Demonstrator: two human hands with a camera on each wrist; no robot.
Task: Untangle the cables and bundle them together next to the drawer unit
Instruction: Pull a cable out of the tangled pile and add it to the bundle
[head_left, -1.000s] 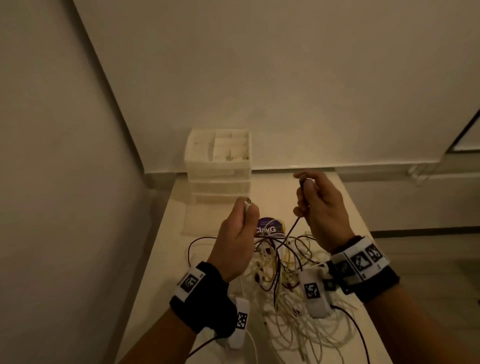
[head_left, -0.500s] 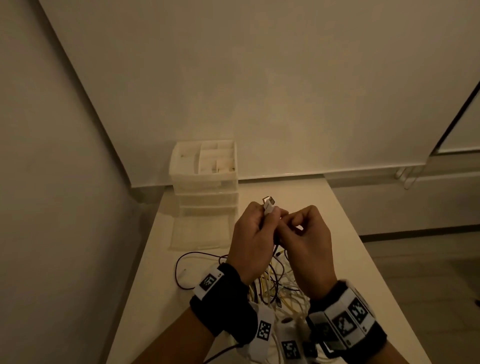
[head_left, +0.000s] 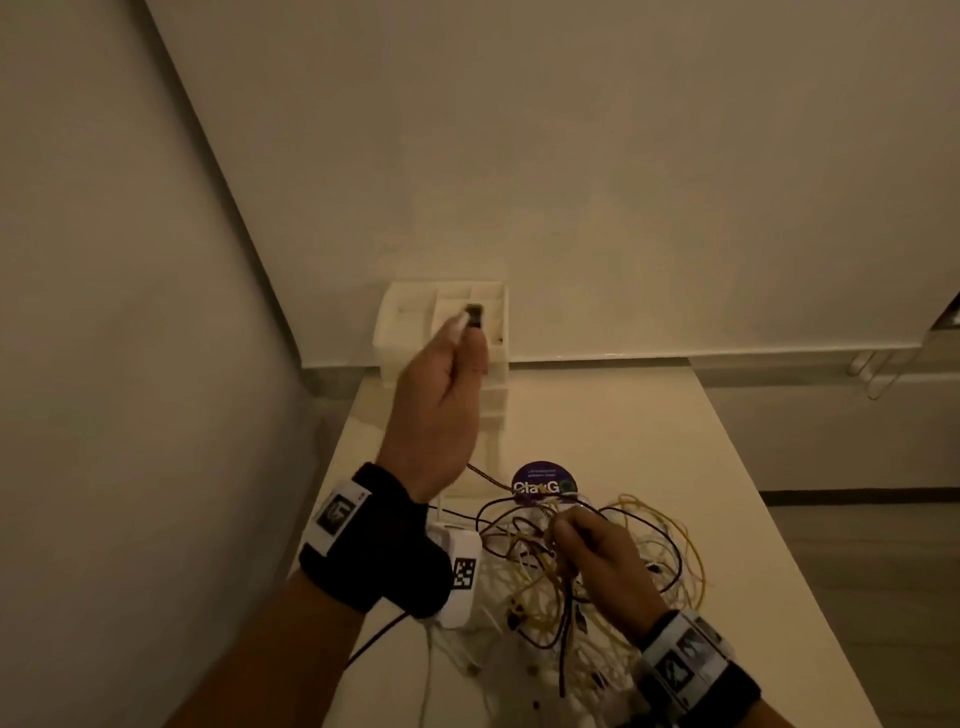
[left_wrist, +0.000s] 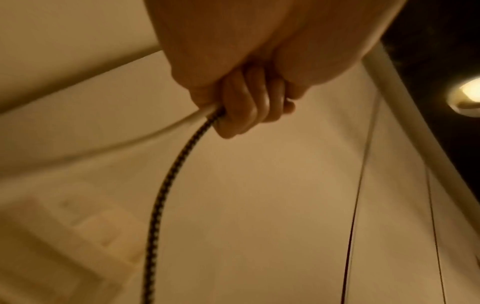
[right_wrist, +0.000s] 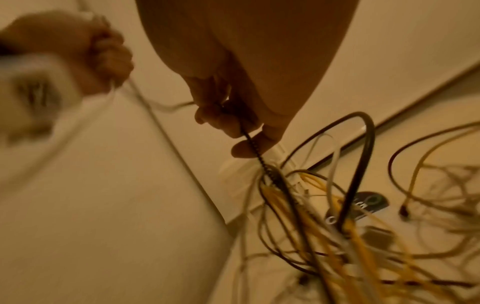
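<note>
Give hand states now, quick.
Left hand: holding the dark braided cable and a white cable.
Right hand: pinching the same braided cable.

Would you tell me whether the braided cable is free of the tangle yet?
Not yet. The left hand lifts one end, but the braided cable still runs through the right hand into the tangle.

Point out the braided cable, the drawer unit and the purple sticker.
braided cable (left_wrist: 166, 181), left wrist view, its hanging middle.
drawer unit (head_left: 400, 325), head view, top left edge.
purple sticker (head_left: 540, 475), head view, upper face.
</note>
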